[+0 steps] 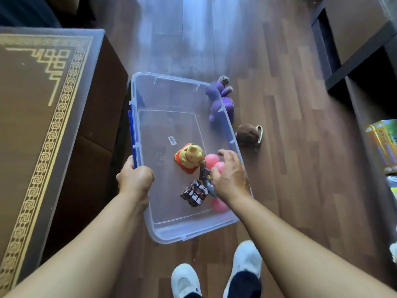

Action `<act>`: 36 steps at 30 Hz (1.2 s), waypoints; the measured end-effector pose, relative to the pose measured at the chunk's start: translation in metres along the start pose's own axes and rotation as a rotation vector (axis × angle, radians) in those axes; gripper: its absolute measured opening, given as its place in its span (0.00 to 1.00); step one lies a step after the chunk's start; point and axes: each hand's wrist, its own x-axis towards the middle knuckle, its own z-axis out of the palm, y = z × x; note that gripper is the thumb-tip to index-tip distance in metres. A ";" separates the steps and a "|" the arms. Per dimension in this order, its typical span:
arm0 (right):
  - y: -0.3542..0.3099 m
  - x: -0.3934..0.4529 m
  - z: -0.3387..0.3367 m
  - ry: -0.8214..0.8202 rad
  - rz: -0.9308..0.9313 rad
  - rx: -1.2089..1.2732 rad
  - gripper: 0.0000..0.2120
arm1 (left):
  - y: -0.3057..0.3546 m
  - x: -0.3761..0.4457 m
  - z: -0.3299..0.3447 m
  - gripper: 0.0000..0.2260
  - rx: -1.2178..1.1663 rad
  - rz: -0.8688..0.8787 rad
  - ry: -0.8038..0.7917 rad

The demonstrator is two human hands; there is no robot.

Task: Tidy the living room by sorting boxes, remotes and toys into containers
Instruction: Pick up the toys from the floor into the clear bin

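Clear plastic bin point(171, 117) sits over the wood floor point(290, 168), beside a dark table point(43, 125) with a gold-patterned top. Left hand point(135, 179) grips the bin's left rim, its fingers point(142, 169) curled shut over the edge just below the blue latch point(131, 134). Right hand point(229, 179) is over the bin's right side, its fingers point(225, 154) loosely spread and bent, with nothing clearly clamped; a small dark toy point(206, 177) lies just under the thumb, though whether they touch I cannot tell. Beside those fingers, inside the bin, lie pink balls point(211, 160), a yellow toy point(190, 158) to their left and a cube point(194, 192) nearer the wrist. Beyond the right fingers, outside the bin, a purple plush point(219, 102) leans against the wall and a brown plush point(247, 134) lies on the floor. White slippers point(245, 261) show at the bottom edge
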 end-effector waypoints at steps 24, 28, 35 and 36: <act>0.143 0.269 0.059 -0.055 0.273 -0.212 0.36 | 0.021 0.214 0.126 0.16 0.046 0.057 0.211; 0.174 0.288 0.073 -0.057 0.369 -0.307 0.34 | 0.019 0.234 0.139 0.23 0.048 0.082 0.186; 0.196 0.325 0.086 -0.114 0.398 -0.298 0.33 | 0.032 0.257 0.150 0.20 0.109 0.115 0.183; 0.196 0.328 0.086 -0.115 0.381 -0.311 0.33 | 0.034 0.258 0.152 0.19 0.109 0.113 0.195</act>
